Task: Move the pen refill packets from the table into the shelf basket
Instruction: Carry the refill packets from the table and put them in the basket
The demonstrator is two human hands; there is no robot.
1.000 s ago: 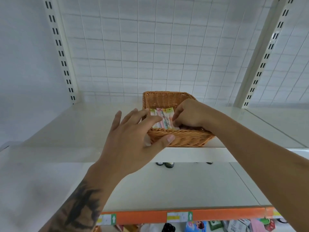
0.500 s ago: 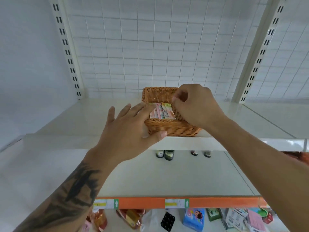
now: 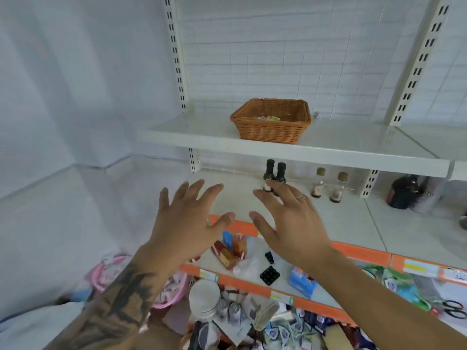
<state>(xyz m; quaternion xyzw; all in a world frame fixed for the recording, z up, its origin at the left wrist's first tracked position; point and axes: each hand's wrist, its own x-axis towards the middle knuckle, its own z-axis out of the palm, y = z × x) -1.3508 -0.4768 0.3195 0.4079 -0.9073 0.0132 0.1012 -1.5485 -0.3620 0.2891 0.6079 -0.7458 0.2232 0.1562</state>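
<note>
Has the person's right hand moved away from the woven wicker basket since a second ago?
Yes. The right hand has pulled back and down from the brown woven wicker basket on the white shelf; it now hangs open, holding nothing.

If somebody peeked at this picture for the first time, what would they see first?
Probably the two bare hands, left hand and right hand, spread open in the middle, holding nothing. Above them, a brown wicker basket sits on the white shelf, with colourful packets peeking out.
</note>
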